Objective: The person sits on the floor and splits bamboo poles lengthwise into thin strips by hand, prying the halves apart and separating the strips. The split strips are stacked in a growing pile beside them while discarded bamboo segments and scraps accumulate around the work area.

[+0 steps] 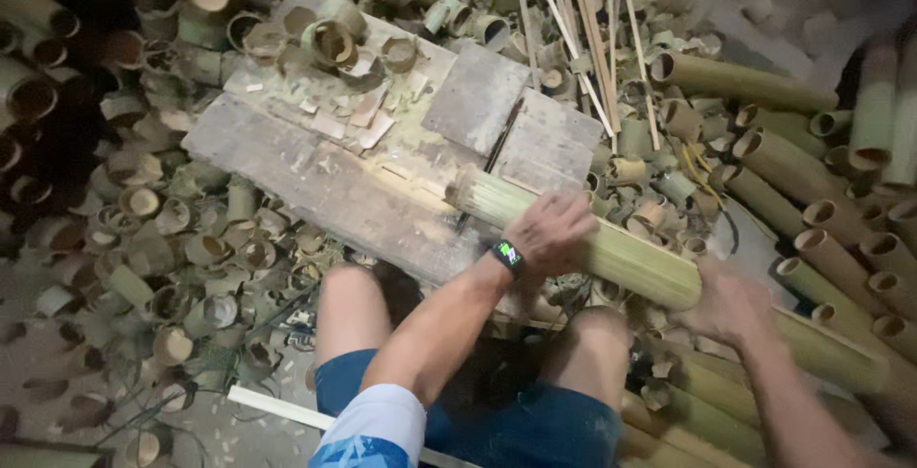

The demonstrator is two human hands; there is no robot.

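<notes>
A person sits over a worn wooden board. The left hand is clamped around a bundle of split bamboo strips, its end resting on the board. At four o'clock, the right hand presses the bundle's other end; its grip is blurred. Cut bamboo rings litter the floor, while whole tubes wait at three o'clock, so plenty seems unprocessed.

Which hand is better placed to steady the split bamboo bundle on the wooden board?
Left. The left hand already wraps the bamboo bundle mid-length, close to the wooden board. The right hand sits at the bundle's near end, off the board.
</notes>
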